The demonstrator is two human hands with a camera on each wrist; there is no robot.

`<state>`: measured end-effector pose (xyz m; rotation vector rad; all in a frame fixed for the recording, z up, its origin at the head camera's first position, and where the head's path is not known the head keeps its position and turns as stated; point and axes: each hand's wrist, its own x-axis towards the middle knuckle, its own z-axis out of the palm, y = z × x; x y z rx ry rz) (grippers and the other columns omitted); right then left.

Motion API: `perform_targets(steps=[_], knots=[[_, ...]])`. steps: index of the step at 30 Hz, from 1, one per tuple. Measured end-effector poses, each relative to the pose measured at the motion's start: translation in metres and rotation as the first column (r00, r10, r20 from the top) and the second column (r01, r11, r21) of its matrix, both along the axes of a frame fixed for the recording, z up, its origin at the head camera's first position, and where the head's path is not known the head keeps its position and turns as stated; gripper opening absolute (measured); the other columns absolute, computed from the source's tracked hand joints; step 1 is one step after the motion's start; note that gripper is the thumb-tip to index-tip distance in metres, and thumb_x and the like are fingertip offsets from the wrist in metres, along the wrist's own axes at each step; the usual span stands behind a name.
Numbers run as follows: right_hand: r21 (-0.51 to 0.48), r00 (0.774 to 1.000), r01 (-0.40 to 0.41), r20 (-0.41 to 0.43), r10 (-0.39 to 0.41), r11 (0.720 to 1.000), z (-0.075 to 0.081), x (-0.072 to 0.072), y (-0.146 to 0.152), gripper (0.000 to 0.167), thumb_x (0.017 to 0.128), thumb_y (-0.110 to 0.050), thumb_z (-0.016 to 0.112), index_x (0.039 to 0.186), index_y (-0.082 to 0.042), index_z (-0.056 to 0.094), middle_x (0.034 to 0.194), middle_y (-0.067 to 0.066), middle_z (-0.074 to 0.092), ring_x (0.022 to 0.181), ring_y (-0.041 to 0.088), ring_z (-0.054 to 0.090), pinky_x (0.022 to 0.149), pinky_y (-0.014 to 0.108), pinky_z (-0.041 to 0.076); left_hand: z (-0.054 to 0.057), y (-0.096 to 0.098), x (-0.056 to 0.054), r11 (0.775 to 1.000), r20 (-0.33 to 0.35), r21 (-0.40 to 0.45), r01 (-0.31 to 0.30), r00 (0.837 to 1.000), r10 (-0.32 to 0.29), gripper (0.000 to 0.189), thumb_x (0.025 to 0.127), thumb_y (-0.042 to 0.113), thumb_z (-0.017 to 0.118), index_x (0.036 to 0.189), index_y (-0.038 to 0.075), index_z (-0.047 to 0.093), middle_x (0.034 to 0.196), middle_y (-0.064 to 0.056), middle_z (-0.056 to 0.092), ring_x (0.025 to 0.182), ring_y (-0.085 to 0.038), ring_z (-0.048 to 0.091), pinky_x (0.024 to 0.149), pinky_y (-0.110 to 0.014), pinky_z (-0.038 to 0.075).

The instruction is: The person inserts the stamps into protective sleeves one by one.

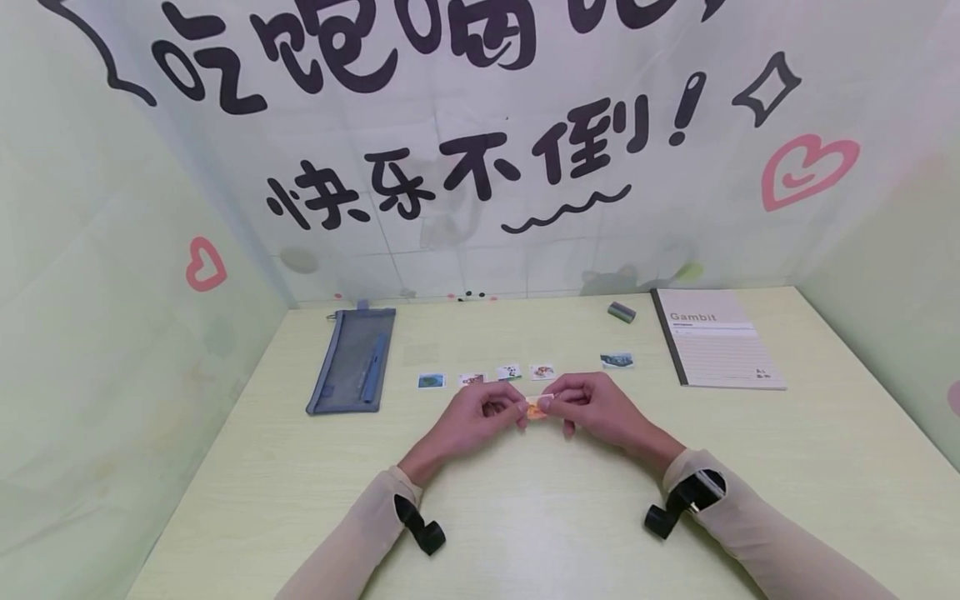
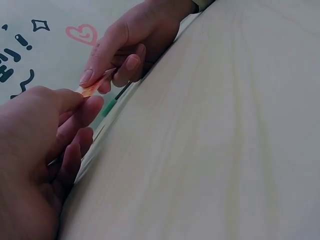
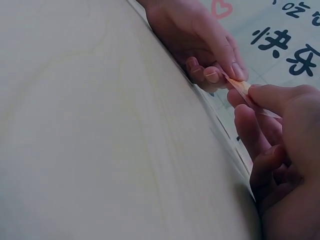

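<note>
Between both hands is a small orange picture card [image 1: 536,408] with a white edge, thin as paper; whether it is a stamp or a sticker cannot be told. My left hand [image 1: 480,414] pinches its left end between thumb and fingers. At the other end, my right hand [image 1: 600,408] pinches it the same way, and the fingertips cover part of the picture. In the right wrist view the card [image 3: 243,89] tilts above the table. Just beyond the hands lie similar small cards: a blue-green one [image 1: 432,381], a partly covered one [image 1: 472,379], a panda one [image 1: 508,372] and another [image 1: 542,372].
A blue mesh pencil case [image 1: 348,362] with a blue pen inside lies at the left. To the right are a blue landscape card [image 1: 617,361], a small dark green block [image 1: 622,312] and a Gambit notebook [image 1: 716,342]. A printed curtain [image 1: 450,233] hangs behind the table [image 1: 525,517].
</note>
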<state>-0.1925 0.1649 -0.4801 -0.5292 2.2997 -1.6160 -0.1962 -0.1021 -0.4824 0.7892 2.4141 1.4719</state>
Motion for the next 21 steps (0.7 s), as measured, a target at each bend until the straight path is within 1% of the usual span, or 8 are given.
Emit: perform_targets(steps=[1,2,3,4,6,13,16,21], knots=[[-0.002,1.0,0.003,-0.002,-0.003,1.0,0.0001,-0.0002,0.0001,0.023,0.101,-0.037,0.079,0.113,-0.018,0.078,0.072,0.008,0.075,0.061,0.021,0.067,0.082,0.027,0.052,-0.0001,-0.0001,-0.0002,1.0,0.004,0.007,0.003,1.0,-0.003,0.015,0.109,0.039,0.067,0.103,0.031,0.078,0.089,0.014,0.08,0.072,-0.011,0.063,0.108,-0.039,0.046],[-0.005,1.0,0.005,-0.002,-0.005,1.0,0.0002,-0.0003,0.0,0.023,0.102,-0.037,0.079,0.113,-0.017,0.078,0.072,0.009,0.075,0.061,0.021,0.067,0.083,0.027,0.052,-0.0003,-0.0003,-0.0004,1.0,0.008,0.013,0.004,1.0,-0.004,0.014,0.109,0.038,0.067,0.104,0.031,0.078,0.09,0.013,0.08,0.073,-0.01,0.063,0.106,-0.033,0.046],[-0.006,1.0,0.006,-0.001,-0.006,1.0,0.0004,-0.0004,0.0001,0.023,0.102,-0.037,0.078,0.114,-0.017,0.077,0.073,0.009,0.075,0.061,0.021,0.067,0.084,0.027,0.052,-0.0006,-0.0005,-0.0007,1.0,0.012,0.019,0.008,1.0,-0.008,0.014,0.109,0.037,0.067,0.105,0.03,0.078,0.091,0.012,0.08,0.073,-0.01,0.063,0.096,-0.029,0.049],[-0.007,1.0,0.006,0.0,-0.006,1.0,0.0005,-0.0005,0.0002,0.024,0.102,-0.037,0.078,0.114,-0.016,0.077,0.073,0.009,0.075,0.061,0.021,0.067,0.084,0.027,0.051,-0.001,-0.0007,-0.0009,1.0,0.015,0.023,0.012,1.0,-0.012,0.014,0.109,0.037,0.067,0.105,0.029,0.079,0.091,0.011,0.08,0.073,-0.011,0.062,0.084,-0.026,0.048],[-0.009,1.0,0.004,0.003,-0.004,1.0,0.0008,-0.0005,0.0005,0.024,0.103,-0.037,0.077,0.114,-0.016,0.077,0.073,0.01,0.076,0.062,0.021,0.067,0.085,0.027,0.051,-0.0016,-0.001,-0.0011,1.0,0.013,0.023,0.018,1.0,-0.018,0.014,0.109,0.037,0.068,0.105,0.029,0.079,0.092,0.01,0.081,0.073,-0.01,0.062,0.07,-0.023,0.047],[-0.002,1.0,-0.011,0.02,0.011,1.0,0.0013,0.0004,0.0006,0.024,0.102,-0.038,0.078,0.114,-0.018,0.078,0.073,0.011,0.076,0.062,0.021,0.067,0.082,0.028,0.05,-0.0026,-0.0003,-0.0016,1.0,-0.018,0.004,0.026,0.999,-0.026,0.014,0.108,0.039,0.069,0.102,0.032,0.079,0.09,0.012,0.08,0.075,-0.012,0.065,0.074,-0.024,0.049],[-0.003,1.0,-0.018,0.022,0.018,1.0,0.0009,0.0004,0.0006,0.023,0.102,-0.038,0.078,0.113,-0.018,0.078,0.073,0.011,0.075,0.061,0.02,0.066,0.08,0.028,0.05,-0.0025,0.0001,-0.0011,1.0,-0.016,-0.006,0.021,1.0,-0.021,0.013,0.108,0.041,0.069,0.101,0.034,0.079,0.09,0.014,0.079,0.076,-0.012,0.065,0.07,-0.023,0.05],[-0.015,0.999,-0.032,0.007,0.032,0.999,0.0023,0.001,0.0005,0.02,0.103,-0.035,0.077,0.114,-0.018,0.078,0.075,0.011,0.077,0.06,0.02,0.066,0.079,0.028,0.051,-0.0008,-0.0002,0.0006,1.0,-0.014,-0.01,0.014,1.0,-0.014,0.013,0.108,0.042,0.069,0.101,0.036,0.078,0.09,0.016,0.079,0.075,-0.011,0.066,0.071,-0.023,0.049]])
